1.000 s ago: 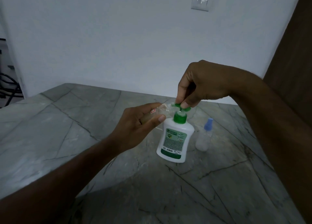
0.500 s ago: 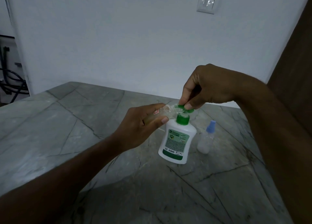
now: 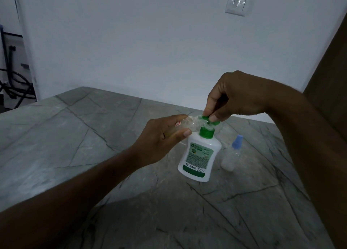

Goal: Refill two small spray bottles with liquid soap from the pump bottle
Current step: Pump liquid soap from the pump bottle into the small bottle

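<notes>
So the right hand (image 3: 236, 96) pinches the green pump head (image 3: 210, 119) of the pump bottle (image 3: 200, 155) standing on the stone counter (image 3: 75, 145), left hand (image 3: 161, 139) grips a clear little bottle (image 3: 187, 124) tipped sideways at the nozzle; second spray bottle (image 3: 231, 155) stands just beside.

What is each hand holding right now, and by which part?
Left hand grips the clear spray bottle around its body. Right hand pinches the pump bottle by its green pump head.

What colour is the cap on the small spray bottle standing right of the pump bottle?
Light blue, on the spray bottle standing on the table; head view, the only one, shows it.
</notes>
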